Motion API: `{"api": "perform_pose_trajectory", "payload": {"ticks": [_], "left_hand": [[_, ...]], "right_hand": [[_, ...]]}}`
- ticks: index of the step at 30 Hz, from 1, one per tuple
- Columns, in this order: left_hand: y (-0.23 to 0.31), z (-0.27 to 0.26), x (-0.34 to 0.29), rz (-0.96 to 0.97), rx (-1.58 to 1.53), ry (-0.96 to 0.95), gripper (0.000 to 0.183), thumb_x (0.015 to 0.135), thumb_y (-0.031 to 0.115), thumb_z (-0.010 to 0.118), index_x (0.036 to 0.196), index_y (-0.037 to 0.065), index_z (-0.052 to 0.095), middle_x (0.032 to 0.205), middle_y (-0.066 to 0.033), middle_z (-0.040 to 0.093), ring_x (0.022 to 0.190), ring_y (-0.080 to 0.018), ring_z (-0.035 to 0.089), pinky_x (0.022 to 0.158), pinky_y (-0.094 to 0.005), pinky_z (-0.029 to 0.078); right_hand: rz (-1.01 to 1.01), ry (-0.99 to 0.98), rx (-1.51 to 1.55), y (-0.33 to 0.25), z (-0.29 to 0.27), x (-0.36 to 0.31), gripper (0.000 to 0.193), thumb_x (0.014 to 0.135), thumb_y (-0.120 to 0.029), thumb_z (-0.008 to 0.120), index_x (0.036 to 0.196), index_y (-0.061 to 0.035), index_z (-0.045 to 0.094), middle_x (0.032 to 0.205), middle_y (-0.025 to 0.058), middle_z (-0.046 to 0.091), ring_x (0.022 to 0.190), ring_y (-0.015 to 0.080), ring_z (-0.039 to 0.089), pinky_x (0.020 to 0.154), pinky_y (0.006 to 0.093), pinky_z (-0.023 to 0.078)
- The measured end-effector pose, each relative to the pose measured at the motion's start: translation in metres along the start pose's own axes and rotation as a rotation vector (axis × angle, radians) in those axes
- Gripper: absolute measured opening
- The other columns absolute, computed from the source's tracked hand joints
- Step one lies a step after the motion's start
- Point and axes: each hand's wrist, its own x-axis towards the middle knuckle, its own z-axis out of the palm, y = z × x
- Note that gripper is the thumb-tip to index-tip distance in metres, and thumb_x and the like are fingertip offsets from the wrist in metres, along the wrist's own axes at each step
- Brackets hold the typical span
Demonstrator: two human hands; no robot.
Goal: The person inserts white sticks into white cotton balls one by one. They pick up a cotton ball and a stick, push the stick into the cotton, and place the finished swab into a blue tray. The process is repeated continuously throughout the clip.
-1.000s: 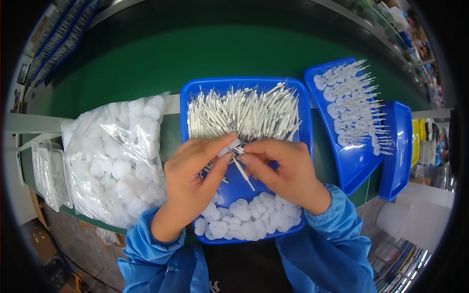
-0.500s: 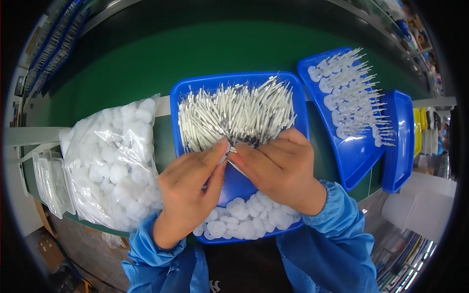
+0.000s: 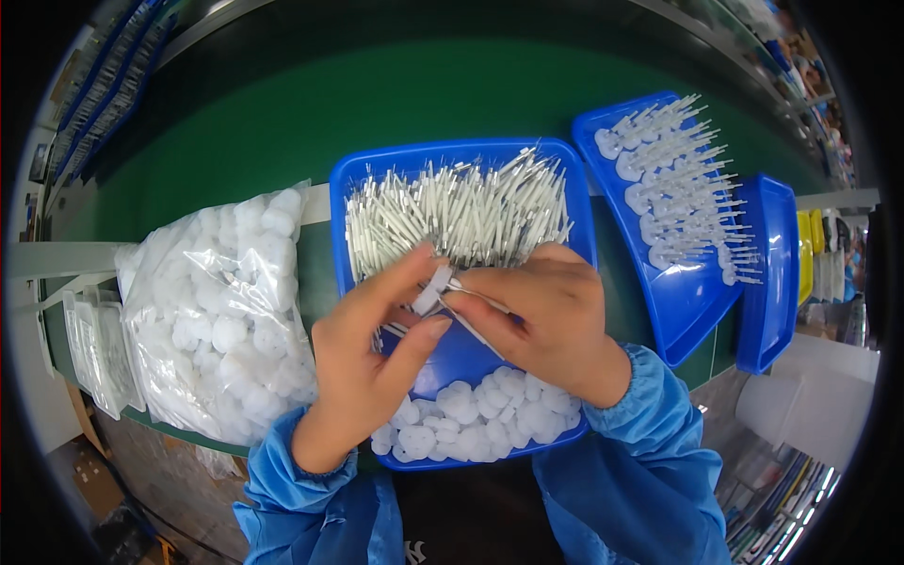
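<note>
My left hand [image 3: 363, 353] has a small white plastic disc [image 3: 433, 290], seen nearly edge-on, loosely between thumb and forefinger. Pale thin pieces show by its curled fingers; their hold is partly hidden. My right hand [image 3: 541, 315] pinches thin rods [image 3: 478, 331] by the disc, one meeting it; the exact joint is too small to tell. Both hands are above a blue tray [image 3: 586, 202]. Its far part carries a dense heap of thin white rods with metallic ends [image 3: 461, 207]; its near end carries a pile of white plastic discs [image 3: 480, 419].
A clear bag of white discs [image 3: 221, 315] stands left of the tray. At the right, a blue tray [image 3: 678, 325] carries rows of discs with rods [image 3: 669, 188], beside another blue tray [image 3: 767, 273]. Stacked blue trays [image 3: 108, 89] stand far left on the green table [image 3: 377, 94].
My left thumb and forefinger have spread apart, and the white disc between them now shows more. My right hand has stayed nearly in place, its rods more visible.
</note>
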Motion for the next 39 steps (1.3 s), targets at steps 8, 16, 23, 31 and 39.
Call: {"api": "perform_pose_trajectory", "payload": {"ticks": [8,16,23,31,39], "left_hand": [[-0.002,-0.017,0.004,0.179,0.167,-0.015,0.053,0.078,0.005,0.097,0.127,0.005,0.079,0.12,-0.0113,0.075,0.1,-0.0219,0.073,0.082,-0.0328,0.06],[-0.004,-0.014,0.001,0.375,0.298,-0.067,0.057,0.077,0.002,0.094,0.13,0.003,0.077,0.128,-0.0156,0.072,0.112,-0.0306,0.071,0.093,-0.0383,0.058],[-0.005,-0.014,0.008,0.475,0.322,-0.149,0.055,0.078,-0.001,0.09,0.132,0.001,0.077,0.133,-0.0178,0.074,0.116,-0.0353,0.072,0.098,-0.0416,0.058],[-0.006,-0.012,0.001,0.392,0.193,-0.121,0.052,0.08,-0.005,0.087,0.131,0.003,0.08,0.134,-0.0172,0.071,0.112,-0.031,0.071,0.094,-0.0398,0.059],[-0.017,-0.028,0.003,0.276,-0.001,-0.001,0.03,0.105,0.007,0.072,0.133,-0.001,0.078,0.13,-0.0158,0.069,0.107,-0.0222,0.071,0.092,-0.032,0.058]], "right_hand": [[0.253,-0.001,0.583,0.002,-0.01,0.009,0.045,0.085,-0.012,0.093,0.127,-0.0084,0.078,0.104,0.0058,0.078,0.102,0.0181,0.075,0.088,0.0337,0.054],[0.315,-0.114,0.692,0.0,-0.007,-0.001,0.031,0.094,-0.002,0.085,0.124,0.0008,0.077,0.101,0.0073,0.079,0.092,0.0123,0.076,0.084,0.0303,0.06],[0.561,-0.141,0.945,0.0,-0.009,-0.001,0.016,0.101,0.0,0.08,0.116,0.0022,0.074,0.098,0.0037,0.077,0.092,0.0111,0.075,0.082,0.0272,0.061],[0.461,-0.151,0.742,-0.001,-0.019,-0.017,0.025,0.094,0.004,0.08,0.118,-0.0005,0.074,0.101,0.0062,0.078,0.094,0.015,0.077,0.087,0.0302,0.062],[-0.311,-0.306,-0.399,-0.004,-0.013,-0.001,0.017,0.08,-0.013,0.078,0.096,-0.0095,0.076,0.096,0.0023,0.071,0.093,0.0217,0.069,0.083,0.0377,0.055]]}}
